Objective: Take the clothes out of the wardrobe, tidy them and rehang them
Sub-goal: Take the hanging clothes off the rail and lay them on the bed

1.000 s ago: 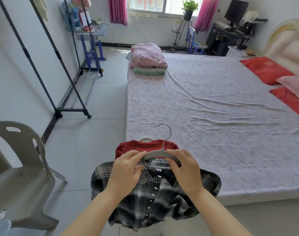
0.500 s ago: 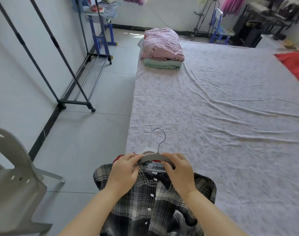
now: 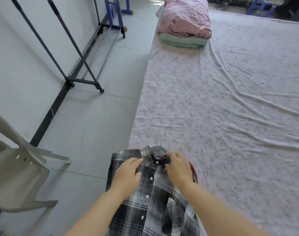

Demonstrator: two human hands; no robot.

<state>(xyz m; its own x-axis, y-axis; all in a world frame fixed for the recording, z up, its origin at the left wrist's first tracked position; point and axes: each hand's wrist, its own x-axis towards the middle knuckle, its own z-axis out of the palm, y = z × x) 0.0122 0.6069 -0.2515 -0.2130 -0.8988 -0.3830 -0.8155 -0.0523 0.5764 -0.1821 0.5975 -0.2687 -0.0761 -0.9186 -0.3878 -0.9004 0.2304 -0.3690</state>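
Plaid shirt (image 3: 150, 193) on hanger (image 3: 158, 148), buttoned, front up, collar end over near left edge of bed (image 3: 213, 108), hem toward person. At collar: left hand (image 3: 128, 174) grip closed on shirt shoulder; right hand (image 3: 178, 169) grip pinching collar just below hanger neck. Two wire hooks show above collar. Red garment (image 3: 193, 172) peeks out under right hand, on bed. Folded bedding (image 3: 186, 16) at far end of bed. Rack (image 3: 84, 80) by wall, bare. Chair (image 3: 17, 167) on floor, left.

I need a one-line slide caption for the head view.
A plaid shirt on its hanger, held by the left hand and right hand at the bed edge.
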